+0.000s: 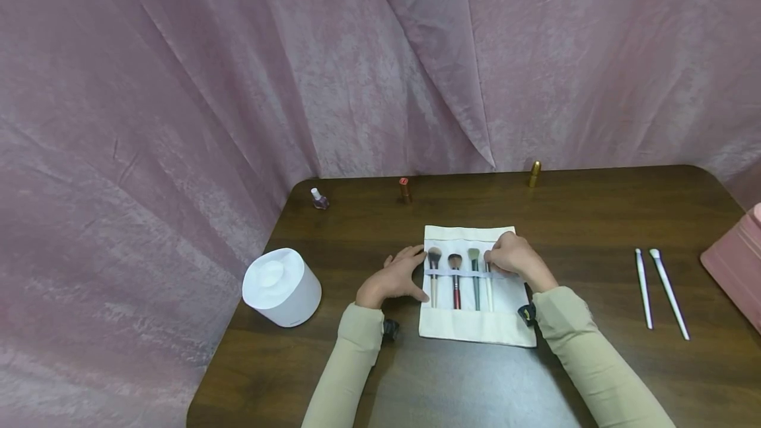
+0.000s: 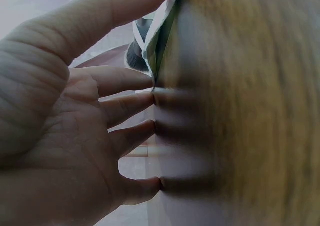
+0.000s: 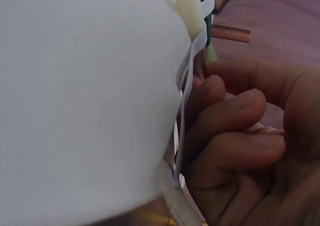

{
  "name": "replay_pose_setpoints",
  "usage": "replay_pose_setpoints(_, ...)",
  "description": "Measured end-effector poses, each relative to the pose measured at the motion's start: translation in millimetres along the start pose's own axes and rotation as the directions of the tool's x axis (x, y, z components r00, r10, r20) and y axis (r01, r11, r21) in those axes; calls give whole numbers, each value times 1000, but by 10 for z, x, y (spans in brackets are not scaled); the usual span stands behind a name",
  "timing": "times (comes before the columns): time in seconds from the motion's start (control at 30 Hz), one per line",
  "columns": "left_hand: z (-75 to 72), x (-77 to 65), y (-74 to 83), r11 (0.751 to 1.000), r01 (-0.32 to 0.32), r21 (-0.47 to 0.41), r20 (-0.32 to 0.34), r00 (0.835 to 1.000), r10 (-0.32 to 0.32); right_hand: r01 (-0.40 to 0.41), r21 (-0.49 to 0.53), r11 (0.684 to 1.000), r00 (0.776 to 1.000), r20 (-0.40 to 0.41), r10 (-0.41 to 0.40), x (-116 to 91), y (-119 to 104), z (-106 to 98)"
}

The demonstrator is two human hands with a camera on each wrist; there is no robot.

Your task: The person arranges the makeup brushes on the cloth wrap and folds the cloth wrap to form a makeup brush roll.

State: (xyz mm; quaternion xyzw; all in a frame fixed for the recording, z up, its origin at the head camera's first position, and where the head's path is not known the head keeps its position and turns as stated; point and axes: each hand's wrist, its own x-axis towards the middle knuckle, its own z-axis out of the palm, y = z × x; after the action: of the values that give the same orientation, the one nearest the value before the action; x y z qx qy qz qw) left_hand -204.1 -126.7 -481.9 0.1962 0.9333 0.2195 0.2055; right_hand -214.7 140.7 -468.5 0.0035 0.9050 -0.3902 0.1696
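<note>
A cream fabric brush roll (image 1: pixel 475 327) lies unfolded on the table. Under its white elastic band (image 3: pixel 189 80) are a pale-handled brush (image 1: pixel 434 276), a red-handled brush (image 1: pixel 456 292) and a green brush (image 1: pixel 476 289). My right hand (image 1: pixel 517 257) pinches a cream-handled makeup brush (image 1: pixel 489 292) near its upper end, just above the band; its tip is hidden by the fingers. At the roll's left edge rests my left hand (image 1: pixel 394 277), fingers spread and fairly straight on the tabletop, thumb at the fabric edge (image 2: pixel 162 28).
Two white brushes (image 1: pixel 644 289) lie at the right, beside a pink case (image 1: pixel 740 266). A white round-topped container (image 1: pixel 285 289) stands at the left. Along the back edge are a nail polish bottle (image 1: pixel 320 200), a copper-coloured tube (image 1: pixel 405 191) and a gold tube (image 1: pixel 534 174).
</note>
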Motion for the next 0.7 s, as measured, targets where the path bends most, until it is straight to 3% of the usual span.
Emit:
replay_pose_setpoints(0.3,9,8,-5,1000,2,-3,0,1000,-2,17,-80,997,999,-28,-19,-40,-26,-28)
replay_pose_setpoints(0.47,3,-3,-4,1000,1,-9,-1,1000,-1,35,-36,999,998,-45,-37,-112,-75,-95)
replay_pose_setpoints(0.7,-3,-4,1,1000,3,-3,2,1000,-3,175,67,982,978,-131,-165,-135,-71,-169)
